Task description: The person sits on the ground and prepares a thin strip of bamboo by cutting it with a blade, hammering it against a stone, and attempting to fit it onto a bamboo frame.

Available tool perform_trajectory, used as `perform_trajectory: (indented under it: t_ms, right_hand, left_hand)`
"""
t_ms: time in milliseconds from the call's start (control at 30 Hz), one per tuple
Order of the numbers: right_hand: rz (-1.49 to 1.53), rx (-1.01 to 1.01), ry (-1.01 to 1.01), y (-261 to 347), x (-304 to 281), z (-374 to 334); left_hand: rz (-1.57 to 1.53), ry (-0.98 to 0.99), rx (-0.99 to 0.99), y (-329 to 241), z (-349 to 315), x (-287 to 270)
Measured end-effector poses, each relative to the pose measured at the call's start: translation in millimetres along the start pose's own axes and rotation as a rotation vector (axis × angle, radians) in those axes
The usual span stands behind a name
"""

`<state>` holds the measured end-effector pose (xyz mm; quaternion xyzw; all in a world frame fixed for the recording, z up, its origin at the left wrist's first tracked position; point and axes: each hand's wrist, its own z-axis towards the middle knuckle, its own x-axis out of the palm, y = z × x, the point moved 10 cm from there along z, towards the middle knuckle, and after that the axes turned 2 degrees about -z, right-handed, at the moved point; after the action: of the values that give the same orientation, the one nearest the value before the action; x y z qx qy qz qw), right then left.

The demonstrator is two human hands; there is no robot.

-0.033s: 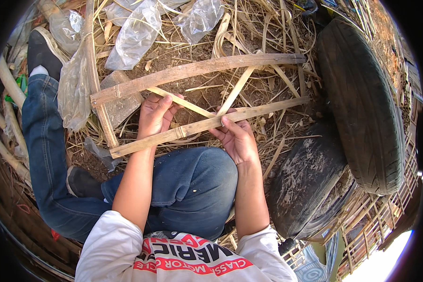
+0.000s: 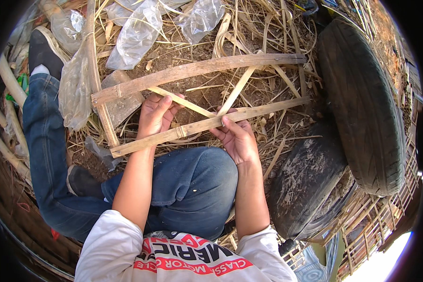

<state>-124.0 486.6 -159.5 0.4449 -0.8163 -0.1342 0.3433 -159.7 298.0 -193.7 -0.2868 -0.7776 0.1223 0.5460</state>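
Observation:
Two long bamboo slats, an upper one (image 2: 197, 69) and a lower one (image 2: 268, 109), lie across the space before my knees, joined by thin pale strips. My left hand (image 2: 156, 115) reaches up beyond the lower slat and pinches a pale bamboo strip (image 2: 192, 105) that slants between the slats. At the lower slat's middle, my right hand (image 2: 239, 141) is closed with its thumb on the slat, where that strip meets a second pale strip (image 2: 238, 88). Some of my right fingers are hidden behind the slat. A long bamboo pole (image 2: 93, 61) passes the slats' left ends.
Two black tyres (image 2: 362, 108) lean at the right, beside a woven bamboo lattice (image 2: 369, 230). Clear plastic bags (image 2: 135, 35) and dry bamboo shavings litter the earth. A flat stone-like block (image 2: 122, 96) lies behind the upper slat. My bent leg (image 2: 197, 183) is close below the lower slat.

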Motion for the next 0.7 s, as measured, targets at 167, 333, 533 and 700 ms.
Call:
perform_trajectory:
  t_ms: [167,333,533,700]
  right_hand:
    - [0.008,-0.027,0.0,-1,-8,1]
    - [0.021,-0.039,0.005,-1,-9,0]
    - [-0.023,-0.031,0.0,2,-6,-2]
    - [-0.052,-0.045,0.006,7,0,-6]
  left_hand:
    - [-0.111,0.066,-0.15,7,-7,9]
    - [-0.324,-0.01,-0.191,9,-23,4]
    - [-0.032,-0.151,-0.332,11,-81,-7]
    - [0.313,-0.279,-0.18,-50,-126,-45]
